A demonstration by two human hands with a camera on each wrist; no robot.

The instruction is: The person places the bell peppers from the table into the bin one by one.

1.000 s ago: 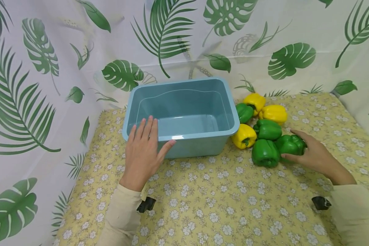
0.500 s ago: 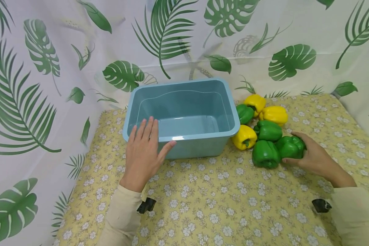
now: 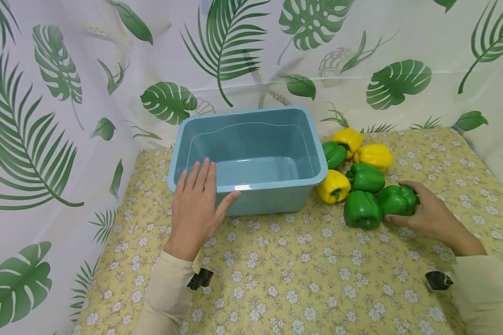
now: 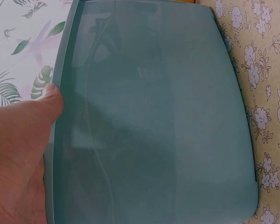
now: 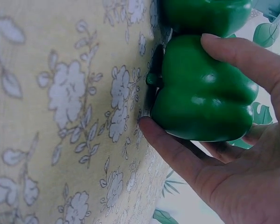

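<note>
Seven bell peppers, four green and three yellow, are grouped on the flower-print bench (image 3: 276, 288), between the blue tub (image 3: 268, 201) and the bench's right edge. My right hand (image 3: 429, 211) is partly closed round the outermost green pepper (image 3: 396, 200), the one nearest that edge: thumb on its near side, fingers curved about its far side. Right wrist view: stem end faces the cloth; whether it bears on the cloth I cannot tell. Just beside it, on the tub side, is a second green pepper (image 3: 362, 209), nearest the bench's front edge. A third green pepper (image 3: 367, 177) lies behind these, a fourth green pepper (image 3: 334, 155) beside the tub's right wall. One yellow pepper (image 3: 333, 187) sits by the tub's front right corner; a second yellow pepper (image 3: 349, 141) and a third yellow pepper (image 3: 374, 156) lie toward the back edge.

The tub stands toward the bench's back left corner. My left hand (image 3: 193, 209) rests on its front rim, fingers straight, thumb spread aside, gripping nothing.
</note>
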